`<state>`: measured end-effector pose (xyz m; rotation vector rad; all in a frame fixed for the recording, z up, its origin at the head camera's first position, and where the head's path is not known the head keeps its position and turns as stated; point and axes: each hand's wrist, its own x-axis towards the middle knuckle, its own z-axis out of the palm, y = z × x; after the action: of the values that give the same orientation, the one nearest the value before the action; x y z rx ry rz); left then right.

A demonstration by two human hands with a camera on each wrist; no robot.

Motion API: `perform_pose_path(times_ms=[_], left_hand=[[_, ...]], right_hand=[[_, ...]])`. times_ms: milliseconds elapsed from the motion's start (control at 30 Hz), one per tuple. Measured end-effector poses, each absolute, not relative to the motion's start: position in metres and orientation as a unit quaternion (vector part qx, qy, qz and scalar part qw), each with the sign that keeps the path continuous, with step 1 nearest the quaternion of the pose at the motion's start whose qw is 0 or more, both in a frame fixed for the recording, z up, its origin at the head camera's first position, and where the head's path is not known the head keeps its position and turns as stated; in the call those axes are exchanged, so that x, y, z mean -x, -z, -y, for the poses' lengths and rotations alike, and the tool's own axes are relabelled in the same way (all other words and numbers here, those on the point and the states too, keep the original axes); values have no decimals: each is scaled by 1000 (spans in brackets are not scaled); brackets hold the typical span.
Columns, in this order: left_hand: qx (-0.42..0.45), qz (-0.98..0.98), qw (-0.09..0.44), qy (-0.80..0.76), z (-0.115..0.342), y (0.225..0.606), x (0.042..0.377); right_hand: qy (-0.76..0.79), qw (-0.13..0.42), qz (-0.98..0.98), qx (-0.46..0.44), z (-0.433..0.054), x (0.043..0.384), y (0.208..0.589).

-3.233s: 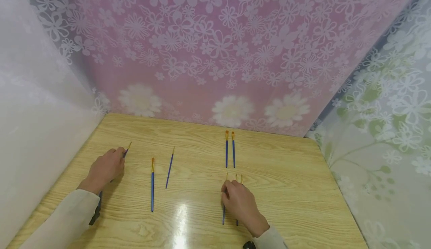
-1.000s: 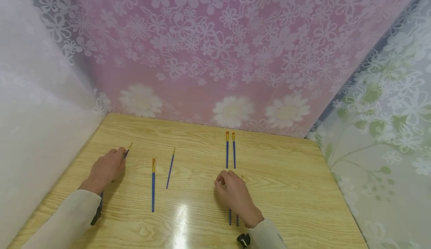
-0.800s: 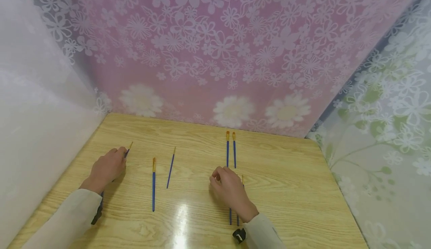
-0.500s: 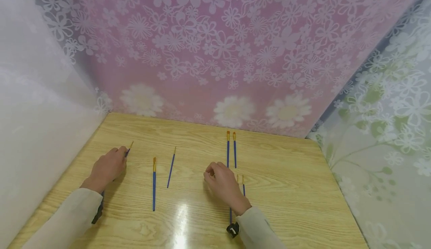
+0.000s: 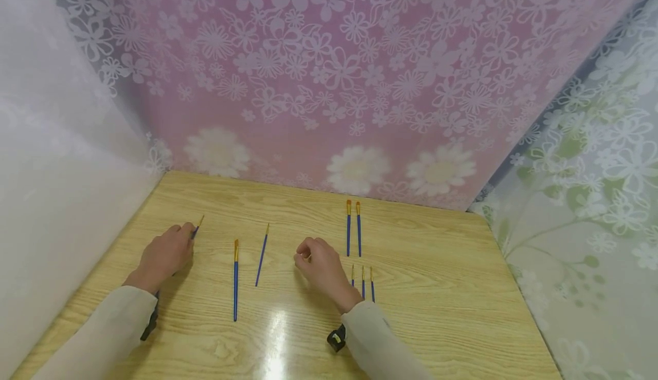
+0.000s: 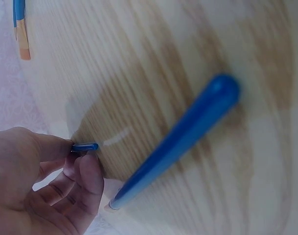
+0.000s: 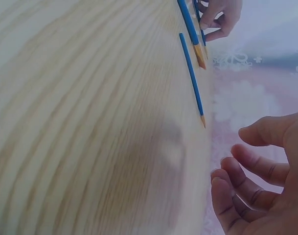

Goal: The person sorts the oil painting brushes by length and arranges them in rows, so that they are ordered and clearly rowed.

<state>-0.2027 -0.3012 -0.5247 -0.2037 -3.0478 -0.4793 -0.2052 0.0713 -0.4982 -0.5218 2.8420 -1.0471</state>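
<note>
My left hand (image 5: pixel 163 254) pinches a thin paintbrush (image 5: pixel 197 228) by its blue handle at the table's left side; the handle's end pokes out past the fingertips in the left wrist view. My right hand (image 5: pixel 323 267) hovers over the table with fingers loosely bent and thumb apart, holding nothing. To its left lies a thin blue paintbrush (image 5: pixel 263 255), slightly slanted. Between that and my left hand is a thicker, angled-tip paintbrush (image 5: pixel 236 283). Its handle (image 6: pixel 173 142) looms large in the left wrist view.
Two flat paintbrushes (image 5: pixel 353 228) lie side by side near the back. In front of them, three fine-tipped paintbrushes (image 5: pixel 363 283) form a row, partly hidden by my right forearm. Floral sheets (image 5: pixel 308 83) enclose the wooden table (image 5: pixel 437 266) at the back and sides.
My right hand has let go of a fine paintbrush in the front row and moved left, towards the slanted thin one. The left hand stays where it was, still pinching its paintbrush.
</note>
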Motion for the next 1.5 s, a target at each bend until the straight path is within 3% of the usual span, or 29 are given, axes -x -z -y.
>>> perform_pose_path(times_ms=[600,1167,1500], left_hand=[[52,985,-4,164,305,524,204],[48,985,-12,162,304,526,205],[58,986,-3,159,303,524,204]], right_hand=[[364,45,-915,168,-33,222,511],[310,71,-922,220,-6,226,523],[272,47,-934,228,2,229,529]])
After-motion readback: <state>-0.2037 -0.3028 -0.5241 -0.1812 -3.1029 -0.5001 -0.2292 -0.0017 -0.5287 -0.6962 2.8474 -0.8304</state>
